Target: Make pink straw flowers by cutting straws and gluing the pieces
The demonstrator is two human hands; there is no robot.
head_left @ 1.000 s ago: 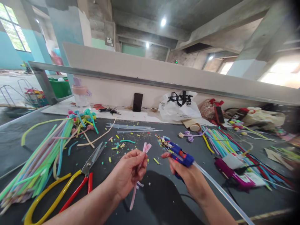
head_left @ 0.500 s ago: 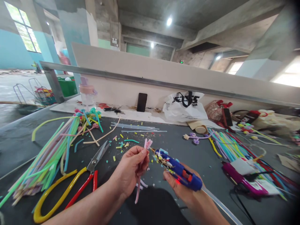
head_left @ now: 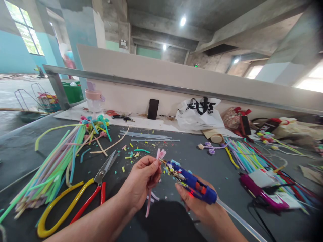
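My left hand pinches a pink fuzzy pipe cleaner, its folded loops standing above my fingertips and its tail hanging below. In my right hand is a blue hot glue gun with coloured scraps stuck to its front and a red light glowing. Its nozzle points left and is at the pink loops; whether it touches them I cannot tell. A long clear glue stick trails from the gun's back. Scissors with yellow and red handles lie open left of my left hand.
Bundles of coloured pipe cleaners lie at the left and right. Clear glue sticks and small cut scraps are scattered mid-table. A phone leans on the back panel beside a white bag. A purple device lies at right.
The glue gun's nozzle has shifted slightly left, closer to the pink loops. My left hand has turned the pink piece a little. The rest of the table looks the same.
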